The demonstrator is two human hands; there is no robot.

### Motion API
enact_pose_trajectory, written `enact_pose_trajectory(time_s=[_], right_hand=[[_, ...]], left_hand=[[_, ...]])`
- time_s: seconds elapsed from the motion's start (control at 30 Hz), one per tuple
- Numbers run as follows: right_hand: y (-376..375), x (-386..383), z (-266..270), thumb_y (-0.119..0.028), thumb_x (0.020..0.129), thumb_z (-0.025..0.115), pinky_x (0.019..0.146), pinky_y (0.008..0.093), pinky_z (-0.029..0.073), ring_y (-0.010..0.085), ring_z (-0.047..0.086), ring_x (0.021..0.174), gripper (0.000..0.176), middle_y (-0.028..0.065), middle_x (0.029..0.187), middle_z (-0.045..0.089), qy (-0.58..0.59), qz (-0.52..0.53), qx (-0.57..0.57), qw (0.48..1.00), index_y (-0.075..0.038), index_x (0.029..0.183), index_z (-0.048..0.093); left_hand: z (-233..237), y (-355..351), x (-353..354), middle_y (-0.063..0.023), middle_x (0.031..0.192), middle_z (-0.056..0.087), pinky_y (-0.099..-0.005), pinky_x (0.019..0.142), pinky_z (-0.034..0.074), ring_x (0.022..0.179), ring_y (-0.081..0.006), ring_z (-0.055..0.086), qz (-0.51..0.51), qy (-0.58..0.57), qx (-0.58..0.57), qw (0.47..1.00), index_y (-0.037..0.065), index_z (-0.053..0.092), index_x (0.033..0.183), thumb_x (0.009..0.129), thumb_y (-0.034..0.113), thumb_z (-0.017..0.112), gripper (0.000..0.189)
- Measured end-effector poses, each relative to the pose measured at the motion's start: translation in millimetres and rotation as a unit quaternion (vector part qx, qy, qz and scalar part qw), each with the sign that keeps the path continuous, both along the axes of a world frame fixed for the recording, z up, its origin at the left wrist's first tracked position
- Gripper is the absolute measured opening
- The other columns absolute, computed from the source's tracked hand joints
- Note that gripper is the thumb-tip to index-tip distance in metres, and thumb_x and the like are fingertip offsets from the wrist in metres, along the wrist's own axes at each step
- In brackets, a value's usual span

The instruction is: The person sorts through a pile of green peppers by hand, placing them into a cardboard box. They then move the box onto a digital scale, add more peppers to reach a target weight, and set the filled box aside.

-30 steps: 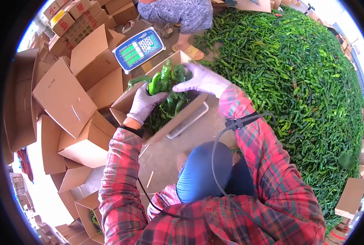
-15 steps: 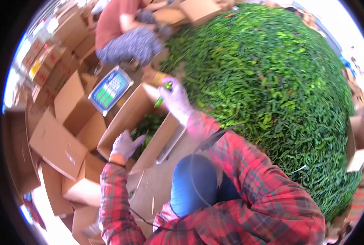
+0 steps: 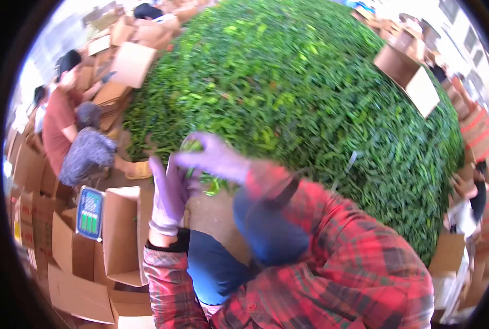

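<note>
Both gloved hands meet in front of me, close to the near edge of a large heap of green chili peppers (image 3: 310,98). My right hand (image 3: 214,156), blurred, is closed around a few green peppers (image 3: 216,185) that stick out below and above its fingers. My left hand (image 3: 170,194) stands upright against it, fingers stretched and apart, its palm turned toward the peppers. Just left of my left hand is a cardboard box (image 3: 123,236) with raised walls.
A digital scale display (image 3: 90,213) stands beside the box, with more cartons (image 3: 80,290) below it. Another person (image 3: 63,126) squats at the left edge of the heap. An open carton (image 3: 406,77) lies on the heap's far right.
My view has turned right. My left hand has left the box and come up to my right hand, which still holds peppers. The box and scale now sit farther left.
</note>
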State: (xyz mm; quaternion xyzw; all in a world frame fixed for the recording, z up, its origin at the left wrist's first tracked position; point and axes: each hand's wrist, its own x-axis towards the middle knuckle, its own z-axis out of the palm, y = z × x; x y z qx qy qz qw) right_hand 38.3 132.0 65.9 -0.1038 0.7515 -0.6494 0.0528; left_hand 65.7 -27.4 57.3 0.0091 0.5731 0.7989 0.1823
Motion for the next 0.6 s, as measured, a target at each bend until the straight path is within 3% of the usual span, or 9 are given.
enact_pose_trajectory(time_s=[0.03,0.07,0.13,0.17,0.27,0.4,0.47,0.57,0.6], right_hand=[[45,5,-6,-0.030,0.085,0.074,0.061,0.0288,0.052,0.0124,0.064,0.069,0.035,0.0051,0.086,0.069,0.052,-0.076,0.016,0.996,-0.002,0.104,0.066],[102,23,3,-0.030,0.086,0.071,0.063,0.0274,0.052,0.0135,0.063,0.072,0.032,0.0042,0.091,0.069,0.069,-0.104,-0.012,0.992,-0.005,0.106,0.069],[222,79,16,-0.031,0.091,0.064,0.073,0.0315,0.052,0.0173,0.064,0.082,0.034,0.0075,0.099,0.069,0.216,-0.211,0.082,0.950,-0.005,0.112,0.068],[276,163,56,-0.028,0.093,0.062,0.065,0.0228,0.047,0.0141,0.067,0.079,0.030,0.0070,0.098,0.070,0.044,-0.463,0.097,0.880,-0.006,0.111,0.070],[373,305,30,-0.023,0.091,0.063,0.076,0.0258,0.047,0.0160,0.065,0.097,0.037,0.0051,0.115,0.063,-0.038,-0.547,0.074,0.833,-0.001,0.121,0.062],[381,462,8,-0.031,0.078,0.076,0.071,0.0292,0.047,0.0144,0.059,0.081,0.038,0.0054,0.091,0.066,-0.399,-0.426,0.232,0.778,-0.005,0.104,0.065],[366,499,-28,-0.034,0.076,0.077,0.079,0.0356,0.050,0.0250,0.064,0.093,0.053,0.0098,0.097,0.067,-0.468,-0.229,0.303,0.798,-0.001,0.114,0.062],[346,429,-21,-0.036,0.078,0.076,0.083,0.0393,0.050,0.0278,0.063,0.097,0.048,0.0135,0.107,0.067,-0.601,-0.117,0.513,0.602,-0.001,0.108,0.062],[345,399,-19,-0.036,0.080,0.075,0.088,0.0399,0.049,0.0288,0.062,0.104,0.052,0.0156,0.112,0.066,-0.519,-0.162,0.565,0.620,0.000,0.116,0.060]], left_hand=[[-11,11,-3,-0.0110,0.114,0.058,-0.0332,0.076,0.048,0.088,-0.0195,0.058,-0.046,0.006,-0.001,0.999,0.004,0.024,0.152,0.088,0.080,0.028,0.099],[-9,31,-3,-0.0178,0.127,0.053,-0.0371,0.085,0.049,0.100,-0.0248,0.058,-0.047,0.034,-0.025,0.998,0.006,0.007,0.156,0.089,0.078,0.034,0.102],[-37,55,-23,-0.0160,0.125,0.055,-0.0349,0.089,0.048,0.103,-0.0219,0.057,-0.017,0.127,-0.105,0.986,0.001,0.020,0.153,0.091,0.075,0.035,0.097],[-59,68,-30,-0.0182,0.127,0.053,-0.0373,0.090,0.048,0.108,-0.0240,0.056,-0.063,0.046,-0.081,0.994,0.002,0.023,0.152,0.091,0.073,0.038,0.094],[-129,68,-65,-0.0194,0.130,0.052,-0.0409,0.098,0.046,0.115,-0.0282,0.054,-0.108,-0.080,-0.087,0.987,0.002,0.033,0.147,0.091,0.069,0.045,0.088],[-244,59,-83,-0.0189,0.136,0.051,-0.0431,0.097,0.045,0.118,-0.0302,0.054,-0.129,-0.190,-0.168,0.959,0.004,0.030,0.149,0.089,0.071,0.047,0.091],[-294,51,-89,-0.0190,0.139,0.048,-0.0450,0.096,0.045,0.120,-0.0316,0.053,-0.121,-0.241,-0.189,0.944,0.006,0.028,0.150,0.088,0.072,0.048,0.092],[-341,37,-91,-0.0177,0.143,0.045,-0.0472,0.098,0.044,0.125,-0.0332,0.050,-0.096,-0.302,-0.216,0.923,0.008,0.025,0.152,0.088,0.070,0.050,0.093],[-349,30,-90,-0.0172,0.143,0.046,-0.0472,0.098,0.043,0.125,-0.0327,0.051,-0.096,-0.304,-0.230,0.919,0.008,0.025,0.152,0.088,0.070,0.051,0.093]])
